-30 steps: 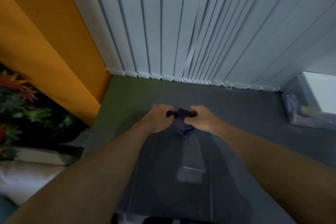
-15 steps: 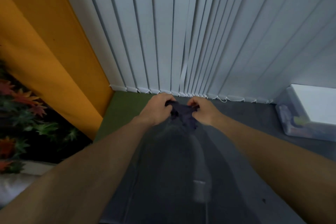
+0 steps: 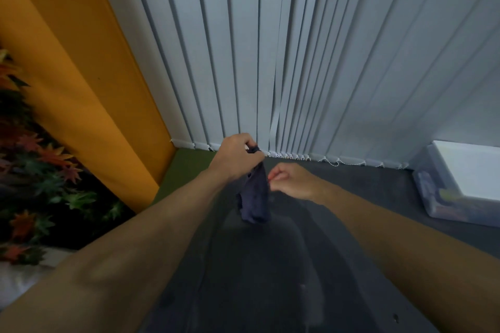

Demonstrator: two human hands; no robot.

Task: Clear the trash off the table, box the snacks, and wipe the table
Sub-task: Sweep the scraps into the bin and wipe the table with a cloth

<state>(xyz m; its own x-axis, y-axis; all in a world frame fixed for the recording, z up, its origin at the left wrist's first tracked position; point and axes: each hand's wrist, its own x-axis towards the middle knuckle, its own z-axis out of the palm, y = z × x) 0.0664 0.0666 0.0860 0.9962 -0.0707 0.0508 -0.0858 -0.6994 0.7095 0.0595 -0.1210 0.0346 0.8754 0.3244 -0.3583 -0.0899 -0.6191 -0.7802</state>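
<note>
Blinds (image 3: 311, 62) and grey floor (image 3: 365, 184) form the background. Left hand (image 3: 235, 155) pinches the cloth (image 3: 255, 197) by its top so it hangs free over a dark bag (image 3: 257, 265). Right hand (image 3: 292, 181), fingers curled on nothing, is just beside it, probably ready to regrip.

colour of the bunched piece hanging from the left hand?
Dark navy, plain. The bunched piece hangs from the left hand; head view, the only one.
</note>
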